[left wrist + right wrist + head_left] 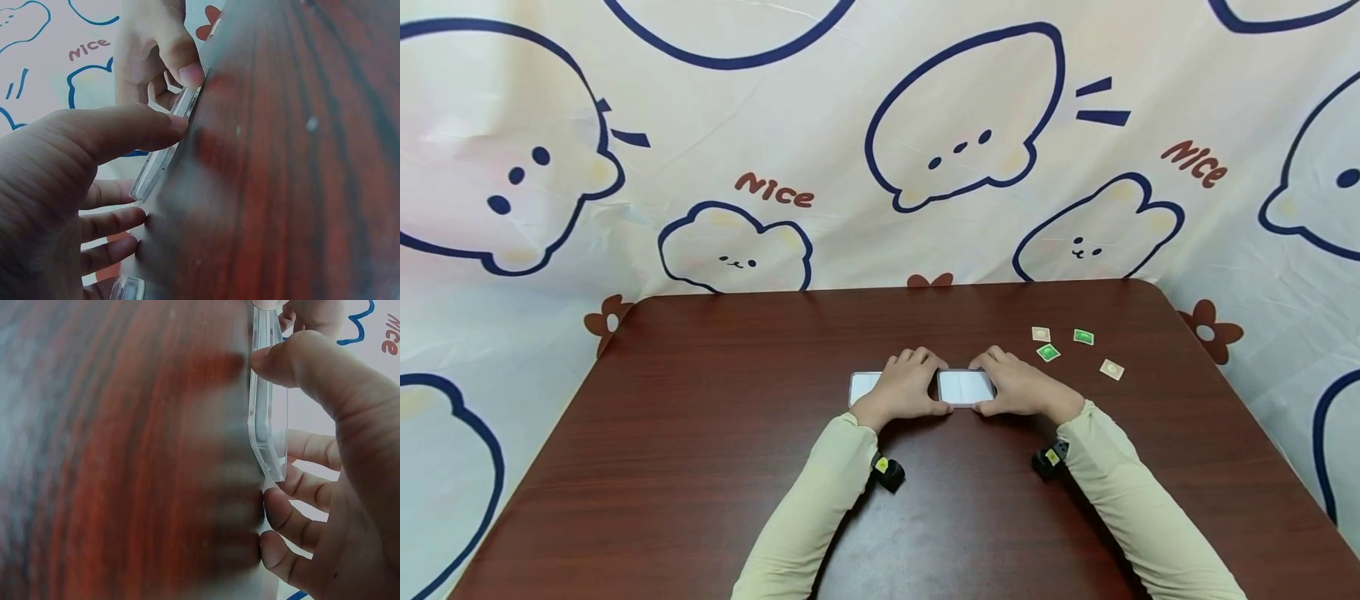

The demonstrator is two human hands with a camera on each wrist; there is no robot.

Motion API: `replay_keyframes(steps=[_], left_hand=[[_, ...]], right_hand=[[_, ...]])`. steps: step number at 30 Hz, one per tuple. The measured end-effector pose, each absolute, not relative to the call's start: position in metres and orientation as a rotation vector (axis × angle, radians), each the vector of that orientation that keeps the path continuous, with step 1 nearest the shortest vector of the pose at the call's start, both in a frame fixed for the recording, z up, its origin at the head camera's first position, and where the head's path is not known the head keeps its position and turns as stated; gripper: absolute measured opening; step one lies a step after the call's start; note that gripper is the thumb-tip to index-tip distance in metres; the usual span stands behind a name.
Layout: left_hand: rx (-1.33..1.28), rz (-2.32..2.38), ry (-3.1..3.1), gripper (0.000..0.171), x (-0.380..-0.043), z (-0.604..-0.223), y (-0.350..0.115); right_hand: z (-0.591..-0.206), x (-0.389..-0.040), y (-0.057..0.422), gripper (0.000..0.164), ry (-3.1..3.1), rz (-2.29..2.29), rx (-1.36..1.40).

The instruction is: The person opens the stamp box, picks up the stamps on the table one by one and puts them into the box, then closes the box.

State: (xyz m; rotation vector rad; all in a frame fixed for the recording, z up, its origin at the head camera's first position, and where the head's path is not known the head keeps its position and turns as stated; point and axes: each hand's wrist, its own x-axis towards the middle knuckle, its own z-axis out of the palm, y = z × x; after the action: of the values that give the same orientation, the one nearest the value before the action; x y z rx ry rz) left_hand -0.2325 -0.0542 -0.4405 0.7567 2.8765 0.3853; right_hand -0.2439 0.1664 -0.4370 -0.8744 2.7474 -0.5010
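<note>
A shallow clear plastic case (pixel 966 388) with a pale inside lies on the table between both hands. My left hand (pixel 910 386) grips its left end, thumb (pixel 164 130) on the near edge and fingers round the far side. At the right end my right hand (pixel 1019 387) holds the same case, its thumb (pixel 275 365) pressed on the near edge. In the right wrist view, the clear wall of the case (pixel 260 406) shows between thumb and fingers. A second, similar case (pixel 862 385) lies to the left, partly hidden behind my left hand.
Several small cards lie at the right rear of the brown table (pixel 700 467): a green card (pixel 1083 337), another green card (pixel 1048 353), a beige card (pixel 1041 334) and another beige card (pixel 1112 370). A printed cloth (pixel 850 242) hangs behind the table.
</note>
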Motion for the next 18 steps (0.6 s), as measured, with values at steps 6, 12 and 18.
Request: replay_keyframes(steps=[6, 12, 18], left_hand=[[0.744, 0.413, 2.849, 0.065, -0.2338, -0.4393, -0.0545], [0.741, 0.44, 2.849, 0.065, -0.2358, -0.4399, -0.0558], [0.752, 0.458, 2.846, 0.065, -0.2368, -0.4418, -0.0567]], right_hand=[[-0.4343, -0.243, 0.1662, 0.057, 2.753, -0.472, -0.847], [-0.4301, -0.2431, 0.1656, 0.056, 2.764, -0.472, -0.844], [-0.4298, -0.2424, 0.1646, 0.057, 2.764, -0.472, -0.831]])
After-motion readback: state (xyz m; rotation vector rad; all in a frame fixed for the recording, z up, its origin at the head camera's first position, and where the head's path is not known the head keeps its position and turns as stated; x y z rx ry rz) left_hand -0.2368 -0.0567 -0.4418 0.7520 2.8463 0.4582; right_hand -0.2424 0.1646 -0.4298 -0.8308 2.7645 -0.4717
